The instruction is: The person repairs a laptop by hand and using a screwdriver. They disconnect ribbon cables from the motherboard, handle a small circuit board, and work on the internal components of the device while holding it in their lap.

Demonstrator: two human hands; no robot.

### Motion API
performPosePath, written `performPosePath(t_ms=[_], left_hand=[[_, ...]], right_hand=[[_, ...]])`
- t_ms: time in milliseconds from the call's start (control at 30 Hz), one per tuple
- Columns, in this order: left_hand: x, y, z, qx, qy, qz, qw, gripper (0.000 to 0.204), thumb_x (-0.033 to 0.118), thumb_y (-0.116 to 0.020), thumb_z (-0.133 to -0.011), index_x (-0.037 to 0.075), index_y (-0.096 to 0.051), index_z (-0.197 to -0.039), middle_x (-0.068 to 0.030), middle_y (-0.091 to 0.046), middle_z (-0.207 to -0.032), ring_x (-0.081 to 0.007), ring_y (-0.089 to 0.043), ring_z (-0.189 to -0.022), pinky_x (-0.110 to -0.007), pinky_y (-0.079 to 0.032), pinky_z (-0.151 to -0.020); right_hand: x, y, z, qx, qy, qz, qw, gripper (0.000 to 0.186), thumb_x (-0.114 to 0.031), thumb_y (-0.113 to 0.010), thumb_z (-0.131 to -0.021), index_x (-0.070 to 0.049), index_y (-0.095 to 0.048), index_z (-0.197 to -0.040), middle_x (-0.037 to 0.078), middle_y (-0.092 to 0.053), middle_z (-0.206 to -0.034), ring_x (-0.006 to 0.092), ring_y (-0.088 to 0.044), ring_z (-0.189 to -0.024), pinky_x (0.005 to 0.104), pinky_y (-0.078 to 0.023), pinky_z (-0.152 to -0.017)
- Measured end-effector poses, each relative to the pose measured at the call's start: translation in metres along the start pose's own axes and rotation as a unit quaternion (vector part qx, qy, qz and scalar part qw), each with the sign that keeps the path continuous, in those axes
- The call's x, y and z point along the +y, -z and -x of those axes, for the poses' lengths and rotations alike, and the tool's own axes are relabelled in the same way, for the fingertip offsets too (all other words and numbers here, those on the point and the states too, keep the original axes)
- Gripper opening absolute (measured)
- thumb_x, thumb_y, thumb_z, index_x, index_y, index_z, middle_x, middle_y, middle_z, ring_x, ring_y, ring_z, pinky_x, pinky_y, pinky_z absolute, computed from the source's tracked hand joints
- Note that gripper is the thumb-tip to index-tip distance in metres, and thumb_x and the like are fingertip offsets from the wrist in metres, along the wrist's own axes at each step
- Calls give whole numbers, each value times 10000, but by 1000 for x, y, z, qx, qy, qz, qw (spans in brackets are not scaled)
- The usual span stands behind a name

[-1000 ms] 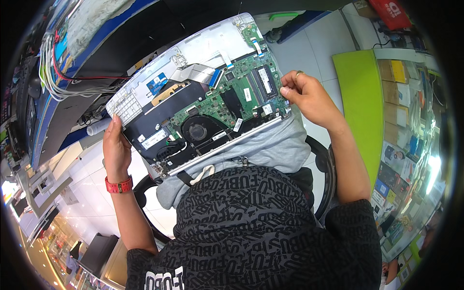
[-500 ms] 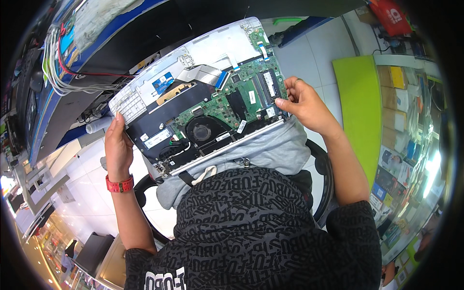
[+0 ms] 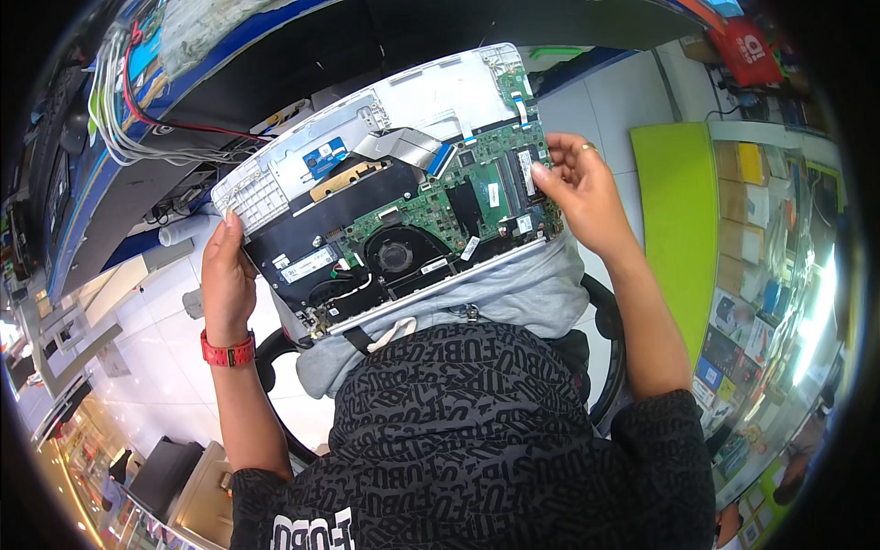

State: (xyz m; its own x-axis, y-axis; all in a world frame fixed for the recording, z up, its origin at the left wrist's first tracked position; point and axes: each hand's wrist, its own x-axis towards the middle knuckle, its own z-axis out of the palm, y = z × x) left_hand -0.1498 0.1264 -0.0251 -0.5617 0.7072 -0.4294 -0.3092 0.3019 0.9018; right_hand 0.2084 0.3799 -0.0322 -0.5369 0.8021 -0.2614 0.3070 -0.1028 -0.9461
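Observation:
An opened laptop base [image 3: 367, 220] rests tilted on my lap, its inner side facing up. My left hand [image 3: 227, 270] grips its left edge, thumb on top and fingers beneath. At the right edge, my right hand [image 3: 587, 192] holds on with the thumb over the memory module [image 3: 527, 174]. A green circuit board [image 3: 495, 197], a black round fan [image 3: 396, 255] and a storage drive [image 3: 308, 266] sit inside the casing. A wide silver ribbon cable [image 3: 403, 147] lies loose across the middle, with its blue end raised. The fingers under the casing are hidden.
A dark workbench [image 3: 385, 37] with a blue edge runs along the far side. Bundled grey and red cables [image 3: 115, 137] hang at its left. To the right stand a lime-green panel [image 3: 674, 220] and a glass display case [image 3: 742, 275]. A chair [image 3: 605, 348] is under me.
The laptop base has shifted slightly to the right and nearer to me. My right hand has moved up along its right edge; my left still holds the left edge.

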Motion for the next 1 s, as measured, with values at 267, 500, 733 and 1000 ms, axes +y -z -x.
performPosePath(t_ms=[267, 500, 733, 1000], left_hand=[[-1, 8, -1, -24, 23, 21, 999, 484, 319, -471, -1156, -57, -552, -1449, -109, -663, -1413, -104, -634, -1229, -225, -491, -1008], [-1, 5, -1, -12, 22, 23, 999, 492, 320, -472, -1154, -62, -547, -1454, -128, -663, -1417, -131, -641, -1248, -260, -497, -1049], [-2, 5, 0, -12, 11, 7, 1000, 503, 364, -486, -1145, -38, -572, -1435, -102, -692, -1347, -94, -643, -1139, -235, -468, -921], [2, -6, 4, 13, -6, -18, 1000, 530, 445, -511, -1127, 4, -624, -1399, -42, -756, -1214, -6, -667, -897, -162, -432, -617]], right_hand=[[-1, -12, -19, 8, -57, -81, 995, 381, -170, -672, -1051, 110, -553, -1280, 123, -744, -1023, 117, -713, -869, 255, -578, -768], [5, -20, -18, 25, -55, -112, 992, 341, -170, -662, -1058, 93, -563, -1251, 123, -740, -1014, 109, -703, -854, 252, -575, -768], [13, -32, 12, 136, 58, 37, 988, 371, -168, -723, -1010, 91, -572, -1229, 162, -683, -1126, 165, -675, -969, 307, -552, -847], [7, -28, 16, 146, 5, 86, 986, 242, -177, -743, -995, 51, -671, -1037, 97, -692, -1074, 165, -655, -917, 325, -528, -833]])
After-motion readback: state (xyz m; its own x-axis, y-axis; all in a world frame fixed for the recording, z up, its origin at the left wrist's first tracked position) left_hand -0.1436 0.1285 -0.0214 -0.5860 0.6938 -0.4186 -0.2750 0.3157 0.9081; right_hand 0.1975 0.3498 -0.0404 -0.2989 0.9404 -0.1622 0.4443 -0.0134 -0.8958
